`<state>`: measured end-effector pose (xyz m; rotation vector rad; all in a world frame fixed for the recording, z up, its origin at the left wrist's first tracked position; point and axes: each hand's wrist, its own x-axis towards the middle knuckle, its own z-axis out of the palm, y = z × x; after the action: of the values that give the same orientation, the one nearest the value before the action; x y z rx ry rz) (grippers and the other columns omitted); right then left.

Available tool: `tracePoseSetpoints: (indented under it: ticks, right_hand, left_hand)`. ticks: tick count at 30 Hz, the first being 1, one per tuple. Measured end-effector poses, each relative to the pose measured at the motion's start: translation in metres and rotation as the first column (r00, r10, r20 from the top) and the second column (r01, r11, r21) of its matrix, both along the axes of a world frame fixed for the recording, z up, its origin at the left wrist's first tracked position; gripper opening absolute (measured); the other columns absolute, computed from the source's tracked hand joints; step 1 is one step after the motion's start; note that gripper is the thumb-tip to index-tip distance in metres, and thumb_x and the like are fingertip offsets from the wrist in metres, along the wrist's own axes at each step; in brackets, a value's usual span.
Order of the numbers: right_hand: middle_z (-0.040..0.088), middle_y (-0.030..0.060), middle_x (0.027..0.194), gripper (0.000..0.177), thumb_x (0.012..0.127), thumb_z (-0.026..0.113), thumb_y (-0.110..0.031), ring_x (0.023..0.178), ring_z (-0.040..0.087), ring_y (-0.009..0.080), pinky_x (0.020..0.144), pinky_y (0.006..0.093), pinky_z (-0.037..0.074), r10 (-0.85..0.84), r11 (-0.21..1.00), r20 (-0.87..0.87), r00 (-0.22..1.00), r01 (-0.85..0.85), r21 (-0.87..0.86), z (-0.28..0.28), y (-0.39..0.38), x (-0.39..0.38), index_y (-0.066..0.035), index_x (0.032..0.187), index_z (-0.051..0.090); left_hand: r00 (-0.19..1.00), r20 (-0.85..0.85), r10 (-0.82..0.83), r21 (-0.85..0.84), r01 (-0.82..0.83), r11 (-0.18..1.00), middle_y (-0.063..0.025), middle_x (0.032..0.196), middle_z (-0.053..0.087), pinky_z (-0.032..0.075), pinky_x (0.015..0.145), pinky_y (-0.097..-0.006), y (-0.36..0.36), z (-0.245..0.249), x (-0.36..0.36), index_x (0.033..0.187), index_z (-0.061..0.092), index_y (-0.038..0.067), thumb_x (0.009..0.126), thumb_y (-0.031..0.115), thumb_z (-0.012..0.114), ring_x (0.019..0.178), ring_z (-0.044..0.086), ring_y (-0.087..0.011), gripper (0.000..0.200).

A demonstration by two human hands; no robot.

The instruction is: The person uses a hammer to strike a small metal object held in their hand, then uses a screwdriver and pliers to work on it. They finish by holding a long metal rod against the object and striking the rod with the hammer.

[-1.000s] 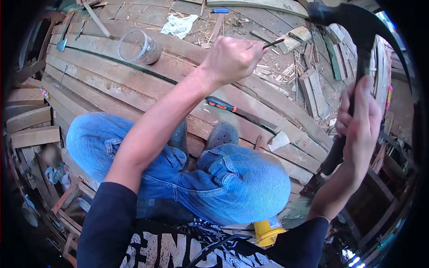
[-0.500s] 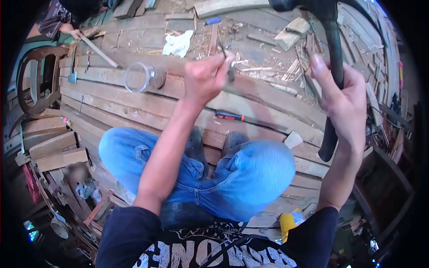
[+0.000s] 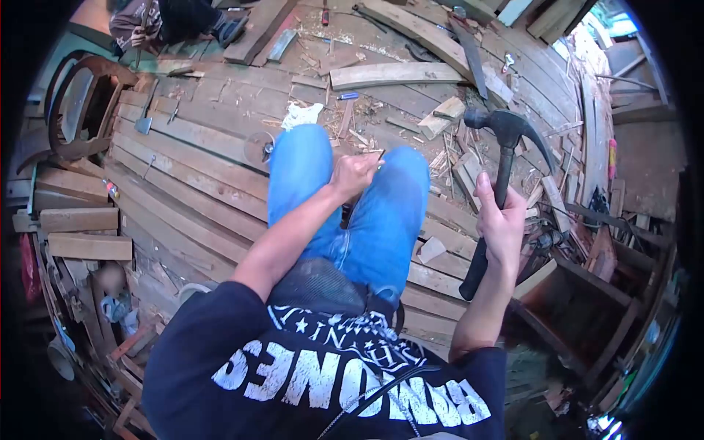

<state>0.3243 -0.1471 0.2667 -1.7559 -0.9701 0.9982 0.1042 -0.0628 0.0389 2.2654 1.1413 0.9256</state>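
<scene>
My right hand (image 3: 503, 224) is wrapped around the black handle of a claw hammer (image 3: 506, 132), held upright with its head above the fist and its claw pointing right. My left hand (image 3: 355, 174) is closed in front of my knees, with the dark tip of a thin rod (image 3: 381, 155) showing at its fingers; I cannot tell what kind of rod it is. My jeans (image 3: 389, 220) lie right below the left hand, knees raised. Behind the left knee, a clear plastic jar (image 3: 258, 149) is partly hidden.
Wood planks (image 3: 191, 187) form the floor. A white rag (image 3: 302, 115), a blue-handled tool (image 3: 348, 96) and wood scraps (image 3: 442, 117) lie ahead. A handsaw (image 3: 471, 62) rests farther off. A wooden frame (image 3: 576, 308) stands at right. Another person (image 3: 172, 26) sits at upper left.
The view has tilted to show more floor ahead, and my knees have come up under the left hand. The hammer sits lower in view. The orange-and-black-handled tool on the planks is now hidden.
</scene>
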Motion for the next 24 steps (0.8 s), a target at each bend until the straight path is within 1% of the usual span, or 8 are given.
tracePoseSetpoints:
  ticks: [2, 4, 5, 9, 11, 16, 20, 24]
  right_hand:
    - [0.039, -0.0075, 0.047, 0.034, 0.092, 0.064, -0.032, 0.035, 0.031, 0.0013, 0.035, 0.0210, 0.022, -0.024, 0.999, 0.012, 1.000, 0.023, 0.031, 0.006, -0.009, -0.004, -0.003, 0.075, 0.059]
    - [0.045, -0.0085, 0.058, 0.033, 0.090, 0.067, -0.030, 0.053, 0.035, 0.0014, 0.047, 0.0222, 0.024, -0.075, 0.996, -0.005, 0.997, 0.075, -0.040, 0.014, -0.017, -0.007, 0.000, 0.075, 0.063]
    - [0.045, -0.0083, 0.058, 0.035, 0.090, 0.067, -0.030, 0.053, 0.035, 0.0018, 0.047, 0.0230, 0.024, -0.092, 0.995, -0.004, 0.996, 0.091, -0.033, 0.013, -0.019, -0.009, 0.000, 0.073, 0.062]
    - [0.042, -0.0082, 0.057, 0.038, 0.089, 0.068, -0.031, 0.054, 0.033, 0.0027, 0.047, 0.0239, 0.025, -0.090, 0.987, 0.097, 0.991, 0.102, -0.125, 0.011, -0.027, -0.009, 0.000, 0.070, 0.059]
    - [0.041, -0.0079, 0.057, 0.038, 0.089, 0.068, -0.031, 0.053, 0.033, 0.0031, 0.047, 0.0241, 0.025, -0.093, 0.981, 0.120, 0.988, 0.111, -0.157, 0.006, -0.026, -0.009, 0.000, 0.069, 0.058]
    - [0.040, -0.0066, 0.056, 0.041, 0.088, 0.069, -0.034, 0.053, 0.032, 0.0042, 0.046, 0.0258, 0.026, -0.097, 0.953, 0.192, 0.977, 0.147, -0.266, -0.017, -0.025, -0.006, -0.001, 0.066, 0.057]
    - [0.042, -0.0065, 0.056, 0.042, 0.087, 0.069, -0.036, 0.053, 0.034, 0.0048, 0.047, 0.0260, 0.027, -0.121, 0.925, 0.166, 0.979, 0.172, -0.339, -0.022, -0.018, -0.008, -0.001, 0.066, 0.059]
    - [0.045, -0.0030, 0.054, 0.048, 0.091, 0.062, -0.040, 0.053, 0.038, 0.0065, 0.048, 0.0279, 0.030, -0.065, 0.932, 0.266, 0.962, 0.153, -0.329, -0.037, -0.003, -0.015, 0.001, 0.067, 0.058]
  left_hand:
    - [0.996, -0.033, -0.088, 0.040, 0.090, 0.995, -0.0132, 0.073, 0.066, 0.052, 0.054, -0.0355, 0.009, -0.010, -0.009, 0.086, 0.070, 0.007, 0.084, 0.012, 0.065, 0.063, 0.067, -0.0257, 0.007]
    - [0.987, 0.144, 0.065, -0.018, -0.063, 0.998, -0.0155, 0.076, 0.066, 0.052, 0.056, -0.0409, 0.013, -0.010, -0.009, 0.083, 0.067, 0.005, 0.082, 0.014, 0.067, 0.066, 0.066, -0.0324, 0.009]
    - [0.993, 0.092, 0.067, -0.151, -0.053, 0.987, -0.0165, 0.078, 0.066, 0.053, 0.056, -0.0394, 0.022, -0.012, -0.012, 0.087, 0.070, 0.005, 0.082, 0.014, 0.067, 0.069, 0.066, -0.0329, 0.011]
    - [0.983, 0.160, 0.089, -0.350, -0.027, 0.936, -0.0145, 0.079, 0.069, 0.053, 0.057, -0.0358, 0.030, -0.019, -0.018, 0.095, 0.072, 0.006, 0.085, 0.018, 0.067, 0.066, 0.069, -0.0258, 0.017]
    - [0.920, 0.329, 0.212, -0.693, 0.083, 0.717, -0.0106, 0.087, 0.072, 0.056, 0.060, -0.0304, 0.032, -0.021, -0.019, 0.101, 0.072, 0.005, 0.089, 0.019, 0.065, 0.072, 0.069, -0.0150, 0.020]
    - [0.864, 0.455, 0.215, -0.770, 0.260, 0.583, -0.0076, 0.102, 0.070, 0.059, 0.068, -0.0288, 0.045, -0.018, -0.028, 0.102, 0.071, 0.002, 0.091, 0.012, 0.062, 0.089, 0.065, -0.0143, 0.017]
    - [0.898, 0.345, 0.273, -0.776, 0.109, 0.621, -0.0062, 0.095, 0.072, 0.058, 0.064, -0.0274, 0.051, -0.022, -0.023, 0.098, 0.073, 0.003, 0.089, 0.015, 0.064, 0.079, 0.067, -0.0117, 0.017]
    - [0.971, 0.225, 0.083, -0.536, 0.052, 0.842, -0.0118, 0.087, 0.071, 0.054, 0.064, -0.0315, 0.056, -0.010, -0.023, 0.095, 0.073, 0.006, 0.084, 0.014, 0.066, 0.074, 0.071, -0.0224, 0.015]
